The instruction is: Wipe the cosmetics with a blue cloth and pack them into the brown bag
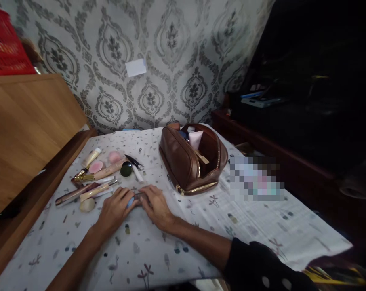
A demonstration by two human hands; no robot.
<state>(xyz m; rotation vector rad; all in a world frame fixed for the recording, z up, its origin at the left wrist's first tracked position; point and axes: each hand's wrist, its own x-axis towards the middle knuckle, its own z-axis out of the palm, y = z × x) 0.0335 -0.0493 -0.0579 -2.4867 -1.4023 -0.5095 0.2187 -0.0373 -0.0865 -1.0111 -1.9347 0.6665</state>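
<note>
My left hand (pixel 119 204) and my right hand (pixel 157 206) meet low over the cloth, fingers curled in toward each other. A small blue thing (pixel 130 202) shows at the left fingers, and something thin and dark lies between the two hands; its kind is mostly hidden. Left of them is a spread of makeup: a pink sponge (pixel 114 157), a pink round compact (pixel 96 166), a dark green round lid (pixel 126 169), a beige sponge (pixel 87 205) and several tubes and brushes. To the right stands a brown makeup bag (pixel 183 161), unzipped, with a pale pink tube (pixel 196 139) inside.
A white printed cloth (pixel 158 258) covers the table. On the left rises a wooden panel (pixel 34 129) with a red bag (pixel 7 44) on top. A blurred patch (pixel 257 178) lies near the right edge. Patterned wallpaper (pixel 171 36) closes off the back.
</note>
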